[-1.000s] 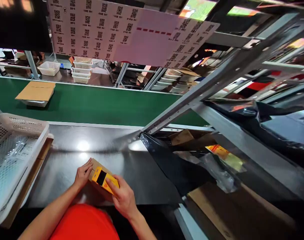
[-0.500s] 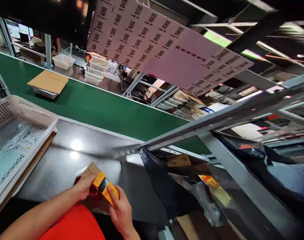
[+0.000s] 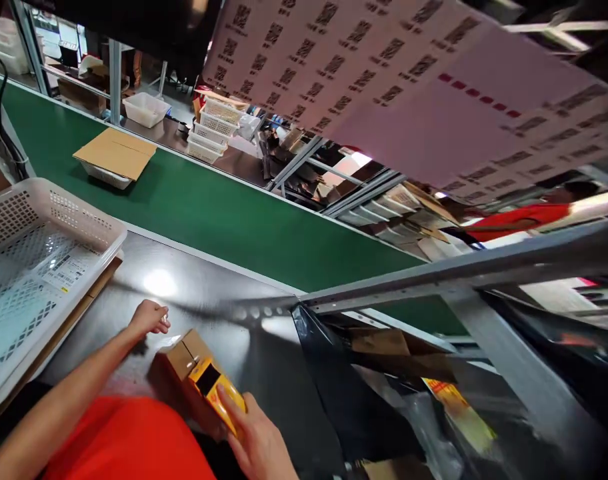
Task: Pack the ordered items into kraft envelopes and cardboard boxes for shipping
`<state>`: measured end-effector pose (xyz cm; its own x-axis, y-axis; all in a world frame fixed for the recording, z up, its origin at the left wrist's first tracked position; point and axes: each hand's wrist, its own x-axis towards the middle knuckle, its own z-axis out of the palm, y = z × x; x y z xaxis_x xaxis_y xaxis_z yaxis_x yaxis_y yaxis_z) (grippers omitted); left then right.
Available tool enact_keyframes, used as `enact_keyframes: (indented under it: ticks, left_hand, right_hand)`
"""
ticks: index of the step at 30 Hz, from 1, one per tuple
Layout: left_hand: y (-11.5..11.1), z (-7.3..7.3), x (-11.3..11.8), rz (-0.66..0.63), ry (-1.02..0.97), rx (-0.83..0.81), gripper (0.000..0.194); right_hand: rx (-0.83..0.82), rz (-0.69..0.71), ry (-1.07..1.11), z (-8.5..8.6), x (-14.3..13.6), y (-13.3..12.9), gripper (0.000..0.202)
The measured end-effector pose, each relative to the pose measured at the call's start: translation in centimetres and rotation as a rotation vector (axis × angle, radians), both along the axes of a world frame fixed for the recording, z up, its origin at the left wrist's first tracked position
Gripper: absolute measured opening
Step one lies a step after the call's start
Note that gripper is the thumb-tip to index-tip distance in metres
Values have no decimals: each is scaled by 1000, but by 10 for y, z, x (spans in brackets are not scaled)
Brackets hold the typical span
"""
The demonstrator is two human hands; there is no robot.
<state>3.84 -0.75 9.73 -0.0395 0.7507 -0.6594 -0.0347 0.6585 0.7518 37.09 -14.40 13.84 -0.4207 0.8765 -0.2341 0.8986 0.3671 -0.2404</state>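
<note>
My right hand (image 3: 259,433) is wrapped round a yellow handheld scanner (image 3: 224,397) with a dark screen, its thumb along the body. The scanner's top end overlaps a brown cardboard box (image 3: 197,347) close to my body. My left hand (image 3: 149,317) is raised beyond the box, to its left, with curled fingers. A small pale glint shows at its fingertips, too small to name. Something clear and shiny, like film, lies along the box's upper left edge. Beneath all this is a shiny metal worktop (image 3: 189,267).
A white perforated basket (image 3: 97,230) stands on the left with a labelled clear bag inside. Behind the worktop runs a green belt (image 3: 224,213), carrying a cardboard-covered tray (image 3: 114,157). A sheet of printed codes (image 3: 354,87) hangs above. A metal frame (image 3: 384,287) and black plastic (image 3: 334,373) border the right.
My left hand has let go at the scanner's top end and moved up and left. My right hand keeps the scanner. More of the box shows, and the whole view has shifted.
</note>
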Motion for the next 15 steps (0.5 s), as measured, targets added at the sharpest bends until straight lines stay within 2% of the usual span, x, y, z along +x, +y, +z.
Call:
enact_keyframes:
  ticks: [2,8,12,15]
  left_hand:
    - [6,-7,-9,-10,6,-9,32]
    - [13,-25,-12,-19,32,5,34]
    - [15,-46,-23,10,54,-8,35]
    - [4,-65,-17,10,54,-44,41]
  right_hand:
    - [10,16,-49,-2,-2,3,84]
    - [25,43,-102,-7,-14,12,82]
    - [1,64,-109,-1,-27,19,85]
    - [-26,64,-119,3,-35,25,85]
